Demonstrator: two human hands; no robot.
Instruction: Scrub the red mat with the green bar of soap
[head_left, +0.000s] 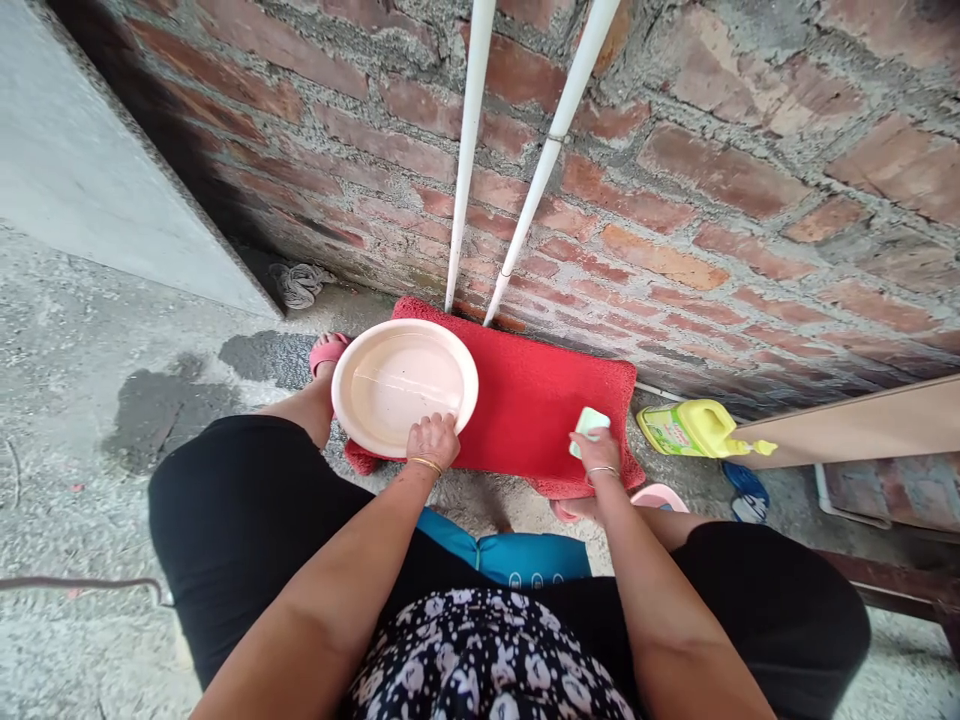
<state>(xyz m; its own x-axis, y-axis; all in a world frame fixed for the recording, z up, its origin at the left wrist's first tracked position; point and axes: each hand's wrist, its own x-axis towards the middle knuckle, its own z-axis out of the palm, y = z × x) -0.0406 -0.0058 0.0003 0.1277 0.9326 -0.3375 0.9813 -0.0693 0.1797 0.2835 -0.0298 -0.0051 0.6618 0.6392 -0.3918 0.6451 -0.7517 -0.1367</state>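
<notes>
A pale pink basin (375, 400) with water in it stands on the left part of a red mat (517, 400). My left hand (433, 440) is closed over the basin's near right rim, its fingers curled inward. At the mat's right end, my right hand (598, 453) grips a pale green rounded block (592, 420). The block may be a bar of soap or a scrubbing brush; its underside is hidden. It is over the mat, and I cannot tell whether it touches.
A yellow detergent bottle (686, 428) is right of the mat. Behind are a brick wall (660, 220) and two white pipes (469, 150). A grey slab (127, 160) leans at left, near a bundled cord (298, 284). A blue slipper (746, 490) lies at right.
</notes>
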